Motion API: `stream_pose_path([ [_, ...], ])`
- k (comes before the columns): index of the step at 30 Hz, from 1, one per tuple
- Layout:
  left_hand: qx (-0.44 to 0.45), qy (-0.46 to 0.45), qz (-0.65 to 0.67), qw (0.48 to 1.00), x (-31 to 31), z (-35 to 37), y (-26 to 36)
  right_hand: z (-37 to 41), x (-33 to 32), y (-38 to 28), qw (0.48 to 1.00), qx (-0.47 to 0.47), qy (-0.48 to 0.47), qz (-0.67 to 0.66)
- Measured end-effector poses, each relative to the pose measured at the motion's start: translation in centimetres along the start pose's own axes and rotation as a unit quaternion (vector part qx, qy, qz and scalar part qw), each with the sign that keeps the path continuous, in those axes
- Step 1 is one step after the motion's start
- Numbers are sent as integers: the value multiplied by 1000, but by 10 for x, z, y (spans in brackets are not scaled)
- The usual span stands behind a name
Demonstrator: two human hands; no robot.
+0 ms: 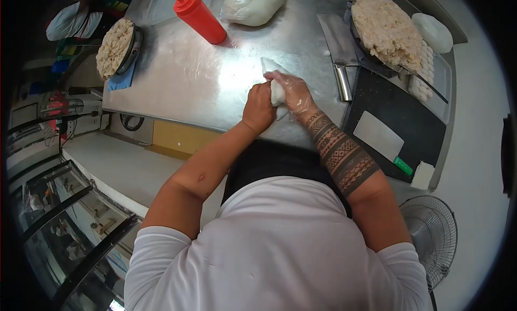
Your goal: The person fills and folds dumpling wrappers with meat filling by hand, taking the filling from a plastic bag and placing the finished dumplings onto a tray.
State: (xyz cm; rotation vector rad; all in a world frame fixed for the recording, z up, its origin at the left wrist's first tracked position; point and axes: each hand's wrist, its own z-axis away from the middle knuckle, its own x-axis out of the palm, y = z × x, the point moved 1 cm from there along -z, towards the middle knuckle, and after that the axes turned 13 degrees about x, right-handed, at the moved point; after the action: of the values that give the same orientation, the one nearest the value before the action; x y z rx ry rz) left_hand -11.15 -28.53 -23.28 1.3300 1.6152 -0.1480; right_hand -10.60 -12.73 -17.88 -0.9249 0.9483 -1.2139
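My left hand (259,107) is closed, its fingers curled around one side of a soft white lump that looks like dough (277,93). From the other side my right hand (295,93), in a clear plastic glove, presses against the same lump with its fingers bent over the top. Both hands are close together over the near edge of the steel table (177,90). A thin whitish piece (269,64) sticks out beyond my fingers, and the hands hide much of what they hold.
A red squeeze bottle (200,19) and a large bagged white mass (254,4) stand ahead. Heaped pale filling fills bowls at left (115,48) and right (386,30), the latter beside white dough balls (423,69). A green-handled scraper (379,134) lies on a black board (396,101).
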Motion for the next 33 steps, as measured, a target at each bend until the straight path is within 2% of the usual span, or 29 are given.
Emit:
stream_pose_path([
  [2, -11, 18, -50, 999, -1, 6, -6, 0, 13, 10, 998, -12, 35, 41],
  [4, -99, -98, -5, 990, -14, 6, -6, 6, 24, 8, 987, -27, 82, 133],
  [5, -98, -99, -1, 990, -17, 9, -11, 8, 31, 8, 987, -24, 84, 133],
  [7, -32, -87, 42, 995, -24, 19, -24, 13, 45, 14, 963, -58, 169, 200],
  [8, -51, -141, 82, 985, -29, 25, -33, 15, 53, 20, 966, -36, 162, 199],
  [9, -50, -142, 86, 985, -42, 26, -36, 17, 62, 23, 965, -32, 165, 200],
  [11, -147, -168, 267, 937, -76, 18, -36, 17, 81, 25, 935, -39, 185, 299],
  [12, -198, -117, 407, 884, -87, 15, -41, 14, 89, 22, 933, -18, 162, 322],
  [13, -198, -119, 409, 883, -89, 16, -48, 10, 96, 20, 932, -14, 164, 322],
  [15, -221, -1, 449, 866, -90, 17, -55, 3, 107, 16, 904, -43, 185, 383],
  [16, -78, 5, 293, 953, -103, 2, -51, -2, 109, 15, 880, -70, 192, 429],
  [17, -81, 1, 295, 952, -105, -11, -48, -7, 112, 16, 881, -64, 190, 428],
  [18, 51, -65, 235, 969, -103, -24, -42, -16, 116, 15, 883, -64, 188, 426],
  [19, 183, -127, 168, 960, -101, -30, -41, -30, 119, 15, 884, -64, 185, 424],
  [21, 166, -133, 184, 960, -85, -30, -68, -59, 116, 13, 887, -73, 178, 421],
  [23, 145, -57, 214, 964, -80, -36, -79, -69, 107, 16, 890, -74, 168, 417],
  [25, 144, -51, 208, 966, -73, -52, -96, -107, 117, 13, 891, -81, 162, 416],
  [27, 146, -44, 202, 967, -66, -69, -108, -110, 76, 17, 890, -89, 159, 418],
  [31, 159, -1, 153, 975, -51, -97, -130, -164, 51, 15, 885, -115, 159, 423],
  [33, 166, 16, 55, 985, -48, -110, -137, -179, 37, 11, 881, -137, 165, 422],
])
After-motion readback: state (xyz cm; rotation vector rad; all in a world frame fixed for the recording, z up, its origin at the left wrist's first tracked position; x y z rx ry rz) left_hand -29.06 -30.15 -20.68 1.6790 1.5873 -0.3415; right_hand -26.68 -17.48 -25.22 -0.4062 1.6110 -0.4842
